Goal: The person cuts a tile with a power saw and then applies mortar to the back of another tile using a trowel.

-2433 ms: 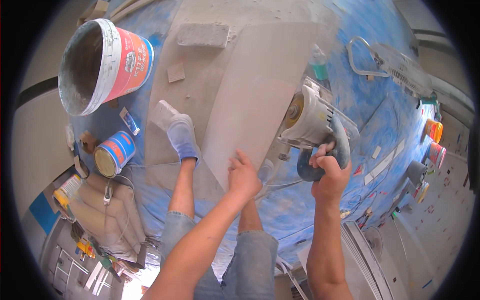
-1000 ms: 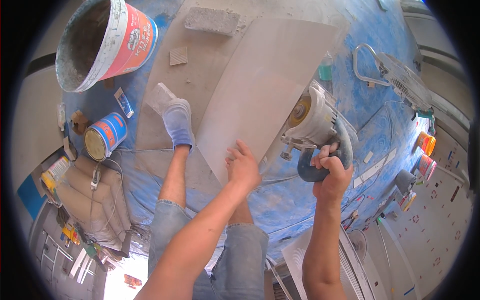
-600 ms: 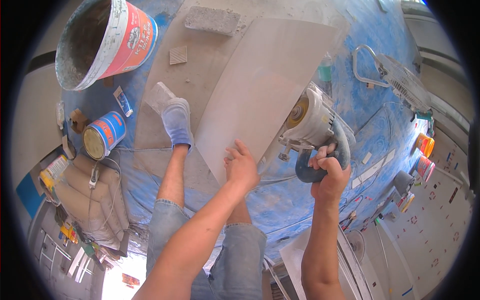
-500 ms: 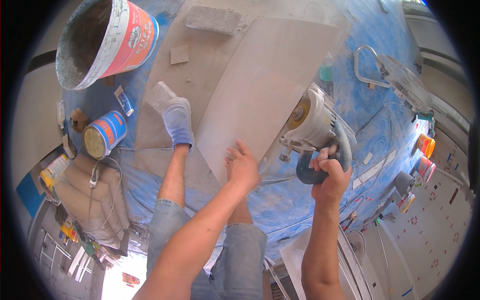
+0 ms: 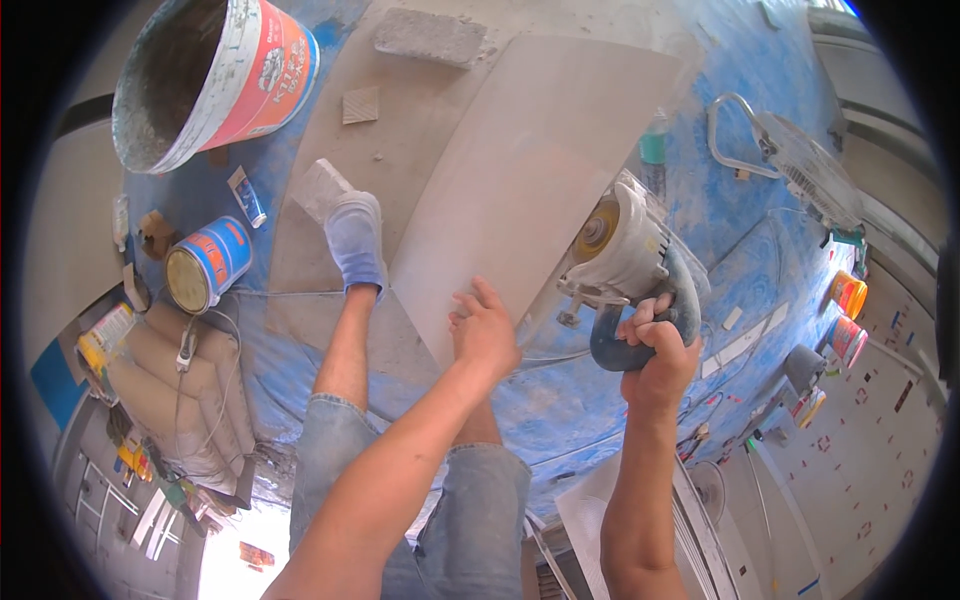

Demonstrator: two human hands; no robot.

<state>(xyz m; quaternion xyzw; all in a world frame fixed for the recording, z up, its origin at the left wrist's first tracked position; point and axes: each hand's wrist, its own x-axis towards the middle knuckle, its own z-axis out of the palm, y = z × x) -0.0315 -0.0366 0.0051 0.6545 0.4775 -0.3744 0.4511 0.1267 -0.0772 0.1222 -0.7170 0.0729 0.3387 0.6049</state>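
Note:
My right hand [image 5: 655, 345] grips the looped black handle of a dusty power saw [image 5: 620, 250], whose round blade faces left, beside the long edge of a pale grey panel [image 5: 530, 160]. My left hand [image 5: 480, 330] lies on the panel's near end, fingers spread. The panel rests over a dusty board [image 5: 330, 250]. My left foot in a pale shoe [image 5: 352, 240] is beside a light block [image 5: 320, 185] left of the panel. A bottle with green contents [image 5: 653, 145] stands past the saw, partly hidden.
A large bucket [image 5: 250, 90], a blue can [image 5: 215, 260] and stacked bags [image 5: 160, 380] are at left, with a cord. A concrete block [image 5: 425, 35] lies at the top. A fan [image 5: 800, 165] and several pails [image 5: 848, 295] line the right side of the blue sheeting [image 5: 740, 60].
Over the last two seconds the view has shifted, moving the bucket and cans upward in the picture. Lately the saw shifts very slightly; my left hand stays on the panel, my right on the handle.

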